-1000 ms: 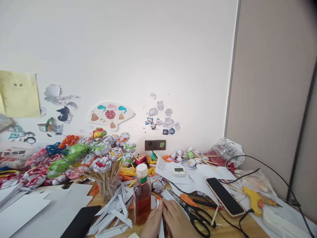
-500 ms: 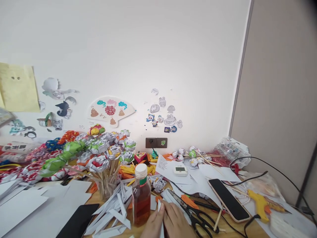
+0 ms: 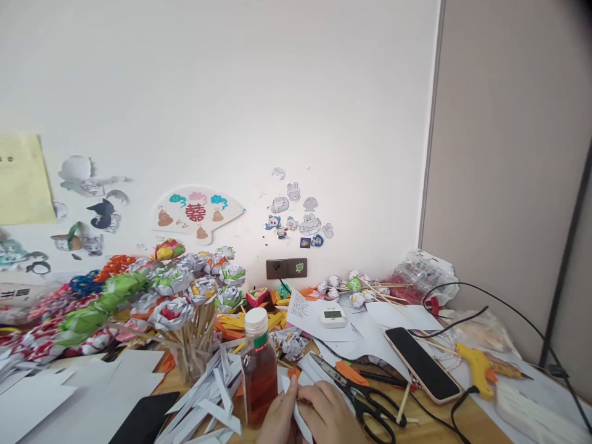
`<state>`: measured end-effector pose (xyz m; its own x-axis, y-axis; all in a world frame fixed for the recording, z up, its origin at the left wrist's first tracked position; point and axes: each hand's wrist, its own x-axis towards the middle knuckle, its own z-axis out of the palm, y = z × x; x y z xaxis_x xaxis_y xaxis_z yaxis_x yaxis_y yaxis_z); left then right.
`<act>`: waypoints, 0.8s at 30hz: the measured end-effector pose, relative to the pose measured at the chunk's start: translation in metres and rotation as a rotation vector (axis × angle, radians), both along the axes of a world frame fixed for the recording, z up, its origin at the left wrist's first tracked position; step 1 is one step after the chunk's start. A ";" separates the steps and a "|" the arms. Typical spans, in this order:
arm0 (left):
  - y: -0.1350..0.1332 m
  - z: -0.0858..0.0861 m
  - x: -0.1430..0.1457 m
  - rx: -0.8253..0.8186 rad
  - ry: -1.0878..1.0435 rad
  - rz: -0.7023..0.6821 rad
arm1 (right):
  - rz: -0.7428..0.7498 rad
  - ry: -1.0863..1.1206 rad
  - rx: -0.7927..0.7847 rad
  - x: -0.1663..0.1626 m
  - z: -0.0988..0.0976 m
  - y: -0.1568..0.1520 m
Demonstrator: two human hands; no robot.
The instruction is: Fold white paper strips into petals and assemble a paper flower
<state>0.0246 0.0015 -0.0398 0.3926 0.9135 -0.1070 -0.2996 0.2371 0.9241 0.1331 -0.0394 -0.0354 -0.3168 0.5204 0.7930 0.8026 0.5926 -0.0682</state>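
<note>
A folded white paper strip (image 3: 301,424) is pinched between my two hands at the bottom edge of the view. My left hand (image 3: 279,416) grips it from the left, thumb pointing up along it. My right hand (image 3: 327,412) has its fingers bent over the strip's other side. The strip's lower end is partly hidden by my hands. Just left of them stands a bottle of reddish-brown liquid (image 3: 259,376) with a white cap. Black-handled scissors (image 3: 358,394) lie close by my right hand, blades pointing up and left.
Folded paper strips (image 3: 208,394) and a dark phone (image 3: 144,419) lie left. Paper flowers on sticks (image 3: 173,311) stand in a clear container. On the right are a pink-edged phone (image 3: 423,364), a yellow glue gun (image 3: 478,370) and cables. A white timer (image 3: 333,316) rests on papers.
The view has turned slightly right, so everything sits further left. Between my hands the paper strip now tilts and shows a wider face. Both hands keep hold of it.
</note>
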 end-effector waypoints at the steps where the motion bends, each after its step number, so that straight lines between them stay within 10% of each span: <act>1: -0.001 0.002 0.000 0.026 -0.011 -0.012 | 0.026 -0.033 0.035 0.001 0.002 -0.001; 24: -0.020 0.009 0.014 0.192 0.235 -0.207 | 0.104 0.191 -0.185 0.012 0.022 -0.014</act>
<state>0.0385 -0.0182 -0.0306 0.5565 0.8293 -0.0510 -0.0374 0.0864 0.9956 0.1451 -0.0537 -0.0133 -0.2300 0.6342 0.7382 0.7007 0.6343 -0.3266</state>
